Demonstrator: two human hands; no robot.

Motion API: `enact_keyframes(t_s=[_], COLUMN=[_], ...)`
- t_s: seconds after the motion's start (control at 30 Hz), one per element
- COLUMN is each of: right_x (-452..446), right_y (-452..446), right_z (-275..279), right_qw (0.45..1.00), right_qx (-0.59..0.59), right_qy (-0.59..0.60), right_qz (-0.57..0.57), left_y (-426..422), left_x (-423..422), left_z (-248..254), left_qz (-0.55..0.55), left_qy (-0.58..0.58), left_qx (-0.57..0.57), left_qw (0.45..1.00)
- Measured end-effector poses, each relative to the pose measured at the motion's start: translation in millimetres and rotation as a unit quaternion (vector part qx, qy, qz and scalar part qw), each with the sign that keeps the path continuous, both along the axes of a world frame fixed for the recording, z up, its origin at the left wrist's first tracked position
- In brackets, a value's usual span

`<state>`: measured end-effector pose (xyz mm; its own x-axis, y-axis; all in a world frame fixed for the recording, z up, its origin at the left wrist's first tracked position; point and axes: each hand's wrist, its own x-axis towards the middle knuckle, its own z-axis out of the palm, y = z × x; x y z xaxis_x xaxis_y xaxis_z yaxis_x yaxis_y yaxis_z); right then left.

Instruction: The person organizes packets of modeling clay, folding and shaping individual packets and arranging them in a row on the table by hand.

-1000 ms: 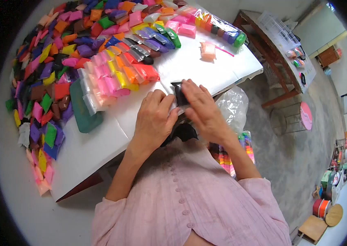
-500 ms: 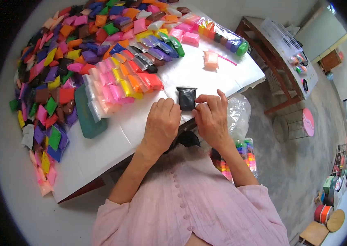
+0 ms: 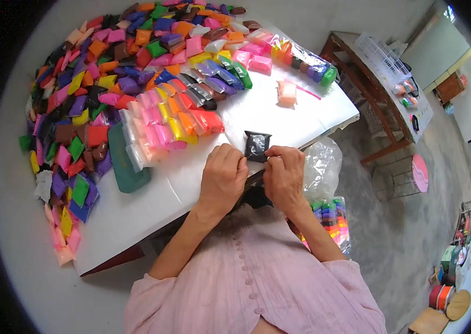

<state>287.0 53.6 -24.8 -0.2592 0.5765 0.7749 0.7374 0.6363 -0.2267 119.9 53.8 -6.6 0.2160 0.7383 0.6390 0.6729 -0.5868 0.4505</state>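
A small black clay packet [image 3: 257,146] in a clear, shiny wrapper lies at the near edge of the white-covered table, in front of my body. My left hand [image 3: 222,177] is closed, fingers curled, with its fingertips at the packet's lower left corner. Pinched at the lower right corner is my right hand [image 3: 284,173], its thumb and forefinger on the wrapper. The exact grip of the left fingertips is partly hidden. Left of the hands are rows of pink, yellow, orange and red clay packets [image 3: 163,119], beside a dark green tray [image 3: 127,161].
A large heap of mixed clay packets [image 3: 79,106] covers the table's far left. A peach packet [image 3: 287,93] and a pink stick [image 3: 309,93] lie beyond the hands. A clear plastic bag [image 3: 322,164] and bagged colour packets [image 3: 333,214] sit right of the table edge.
The view has shifted slightly. The black packet now lies a little tilted, with more glare on its wrapper. My right forefinger, raised before, has folded down; both hands stay at the packet.
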Motion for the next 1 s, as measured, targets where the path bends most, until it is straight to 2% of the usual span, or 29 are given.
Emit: enact_keyframes(t_s=[0.1, 0.2, 0.3, 0.37, 0.4, 0.5, 0.57, 0.63, 0.77, 0.8, 0.9, 1.0], right_x=[0, -5, -12, -15, -17, -21, -22, -21, -20, -22, -27, -35], right_y=[-1, -1, 0, -3, -11, -15, -6, 1, 34, 48, 83, 105], right_z=[-2, 0, -3, 9, 18, 42, 42, 50, 55, 52, 48, 42], right_qw=[0.998, 0.995, 0.991, 0.989, 0.965, 0.921, 0.906, 0.888, 0.935, 0.952, 0.96, 0.956], right_qx=[0.016, 0.023, 0.001, -0.042, -0.151, -0.294, -0.305, -0.345, -0.276, -0.223, -0.21, -0.242], right_qy=[0.053, 0.091, 0.11, 0.121, 0.198, 0.234, 0.266, 0.272, 0.173, 0.15, 0.063, -0.003], right_qz=[0.007, 0.043, 0.079, 0.074, 0.086, 0.1, 0.123, 0.134, 0.138, 0.149, 0.172, 0.165], left_y=[-14, -19, -18, -17, -16, -17, -18, -13, -11, -12, -17, -18], left_x=[1, -1, 1, 1, 2, 7, 8, 6, 0, -4, -15, -22], left_z=[13, 16, 21, 18, 17, 13, 17, 12, 12, 10, 8, 1], left_qz=[-0.009, -0.109, -0.141, -0.108, -0.087, -0.038, -0.02, -0.032, -0.015, 0.0, -0.009, 0.007], left_qy=[-0.18, -0.389, -0.475, -0.449, -0.428, -0.323, -0.234, -0.144, -0.126, -0.124, -0.15, -0.127], left_qx=[-0.192, -0.325, -0.355, -0.298, -0.267, -0.183, -0.125, -0.019, -0.019, -0.014, -0.088, -0.068], left_qw=[0.965, 0.855, 0.793, 0.836, 0.859, 0.928, 0.964, 0.989, 0.992, 0.992, 0.985, 0.99])
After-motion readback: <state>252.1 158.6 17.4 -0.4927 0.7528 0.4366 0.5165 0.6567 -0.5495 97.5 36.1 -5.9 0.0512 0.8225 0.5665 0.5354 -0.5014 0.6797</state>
